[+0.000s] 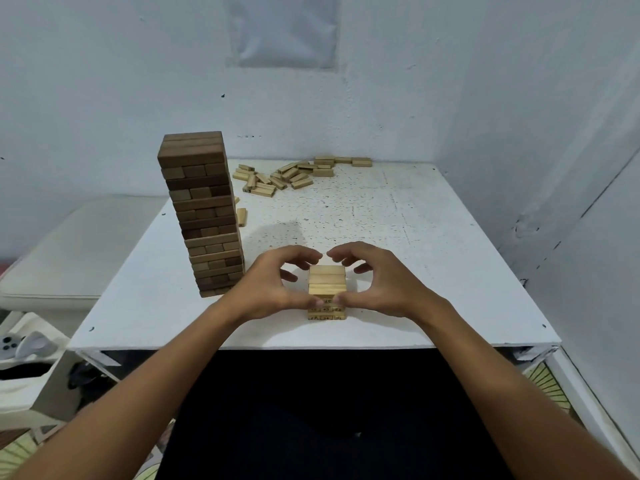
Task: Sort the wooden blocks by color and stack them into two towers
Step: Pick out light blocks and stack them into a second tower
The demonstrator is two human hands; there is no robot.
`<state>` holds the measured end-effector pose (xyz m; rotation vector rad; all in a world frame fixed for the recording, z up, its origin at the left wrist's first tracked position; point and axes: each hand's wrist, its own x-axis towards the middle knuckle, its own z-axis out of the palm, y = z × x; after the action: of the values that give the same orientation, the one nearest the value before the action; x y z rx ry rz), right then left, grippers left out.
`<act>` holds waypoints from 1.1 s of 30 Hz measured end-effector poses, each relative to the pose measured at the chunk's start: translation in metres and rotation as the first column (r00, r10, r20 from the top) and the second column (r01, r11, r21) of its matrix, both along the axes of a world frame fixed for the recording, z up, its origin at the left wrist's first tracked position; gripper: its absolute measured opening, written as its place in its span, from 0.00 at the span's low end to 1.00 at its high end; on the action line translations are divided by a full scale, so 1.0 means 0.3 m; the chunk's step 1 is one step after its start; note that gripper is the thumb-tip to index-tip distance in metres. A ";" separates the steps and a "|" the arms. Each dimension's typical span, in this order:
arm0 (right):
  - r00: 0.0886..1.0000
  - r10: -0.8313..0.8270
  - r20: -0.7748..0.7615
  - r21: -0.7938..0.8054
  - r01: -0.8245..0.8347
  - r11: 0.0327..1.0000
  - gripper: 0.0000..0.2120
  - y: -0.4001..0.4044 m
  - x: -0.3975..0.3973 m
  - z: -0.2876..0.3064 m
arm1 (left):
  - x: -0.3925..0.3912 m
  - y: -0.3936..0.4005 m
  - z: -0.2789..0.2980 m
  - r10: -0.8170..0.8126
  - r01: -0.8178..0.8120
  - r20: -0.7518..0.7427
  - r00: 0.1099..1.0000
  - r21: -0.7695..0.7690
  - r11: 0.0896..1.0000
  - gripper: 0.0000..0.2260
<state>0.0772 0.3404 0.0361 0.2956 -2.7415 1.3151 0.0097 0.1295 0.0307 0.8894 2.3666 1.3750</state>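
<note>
Both hands, left (277,285) and right (377,282), cup the short light tower (327,292), thumbs pressing its front to square the blocks; curled fingers hold nothing

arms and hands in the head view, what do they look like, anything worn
Both forearms are bare to the frame's edge: no sleeves, gloves, watch or bracelets show. The left hand and right hand show no rings on the visible fingers. The nails look short.
</note>
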 end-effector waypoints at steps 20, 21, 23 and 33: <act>0.995 -0.030 0.091 -0.128 0.042 0.991 0.38 0.027 0.011 -0.057 | 0.026 -0.004 -0.024 0.054 -0.050 -0.055 0.997 0.068 0.996 0.35; 0.996 -0.027 0.089 -0.133 0.039 0.990 0.37 0.029 0.007 -0.050 | 0.024 0.000 -0.016 0.056 -0.052 -0.055 0.997 0.074 0.996 0.35; 0.996 -0.023 0.085 -0.141 0.034 0.989 0.34 0.032 -0.001 -0.036 | 0.017 0.010 -0.001 0.060 -0.056 -0.055 0.997 0.072 0.996 0.33; 0.995 -0.096 0.022 -0.209 0.099 0.973 0.22 0.056 -0.037 0.025 | -0.015 0.068 0.053 0.100 -0.099 -0.135 0.986 0.016 0.995 0.31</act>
<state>0.0662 0.3572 0.0436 0.1353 -2.5586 1.5661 0.0053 0.1499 0.0465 0.9049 2.5399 1.4049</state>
